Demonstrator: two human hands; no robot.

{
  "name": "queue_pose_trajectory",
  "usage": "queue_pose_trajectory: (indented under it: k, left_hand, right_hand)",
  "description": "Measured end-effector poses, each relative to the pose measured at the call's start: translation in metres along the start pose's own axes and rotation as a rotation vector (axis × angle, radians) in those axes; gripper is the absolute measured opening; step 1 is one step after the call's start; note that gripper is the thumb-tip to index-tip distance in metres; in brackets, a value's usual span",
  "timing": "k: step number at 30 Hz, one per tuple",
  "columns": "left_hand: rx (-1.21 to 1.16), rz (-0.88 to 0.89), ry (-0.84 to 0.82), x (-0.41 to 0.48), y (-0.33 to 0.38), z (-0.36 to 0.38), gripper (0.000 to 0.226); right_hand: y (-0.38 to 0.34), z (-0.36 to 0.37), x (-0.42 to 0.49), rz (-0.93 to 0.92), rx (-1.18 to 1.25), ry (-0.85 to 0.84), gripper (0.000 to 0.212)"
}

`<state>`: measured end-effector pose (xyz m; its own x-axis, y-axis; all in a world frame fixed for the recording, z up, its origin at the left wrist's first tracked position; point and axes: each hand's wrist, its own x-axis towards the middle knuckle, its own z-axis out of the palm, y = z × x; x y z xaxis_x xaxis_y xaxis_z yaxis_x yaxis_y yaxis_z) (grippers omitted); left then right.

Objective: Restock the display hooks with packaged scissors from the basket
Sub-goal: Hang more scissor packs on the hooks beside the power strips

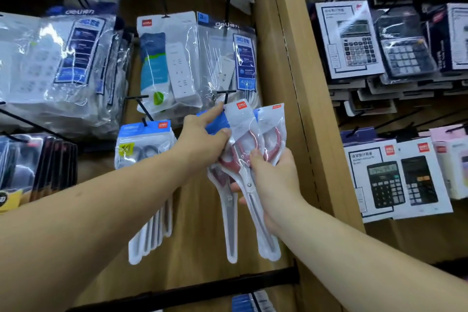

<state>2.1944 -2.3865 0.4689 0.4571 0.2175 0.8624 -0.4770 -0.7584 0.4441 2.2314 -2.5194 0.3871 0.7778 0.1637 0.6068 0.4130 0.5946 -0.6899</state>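
Display: wooden panel [200, 223] with black hooks.
- Left hand [202, 134]: thumb and forefinger pinch the blue header of a clear bag, with the forefinger tip just below the hook [226, 94].
- Right hand [276, 180]: fingers curl round a fan of red-handled scissors packs [241, 121], gripping at handle level. The blades point down. Each pack has a red "deli" tag on its top corner; the smaller print is illegible.
- The pack tops are just beneath the hook. Whether any is threaded on it cannot be told.
- Neighbouring hook to the left: black-handled scissors packs [143, 142], blue header, red "deli" tag, yellow sticker unreadable.
- Above: bagged power strips [177, 66], headers marked "deli", one blue tab marked "3".
- Right bay: boxed calculators [354, 45] with red brand tags; text too blurred to read.
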Motion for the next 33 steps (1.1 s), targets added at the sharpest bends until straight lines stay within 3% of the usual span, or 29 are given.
queue_pose_trajectory:
  k: [9,21,33]
  left_hand:
    - [0.302,0.027,-0.117,0.000,0.005,-0.002,0.054]
    - [0.279,-0.017,-0.098,0.009,0.000,-0.005,0.062]
    - [0.478,-0.019,-0.022,-0.013,-0.026,0.010,0.071]
  right_hand:
    - [0.011,-0.003,0.005,0.021,0.005,0.001,0.020]
    - [0.003,-0.010,0.001,0.044,-0.066,-0.035,0.012]
    - [0.011,-0.042,-0.010,-0.120,-0.165,0.177,0.011]
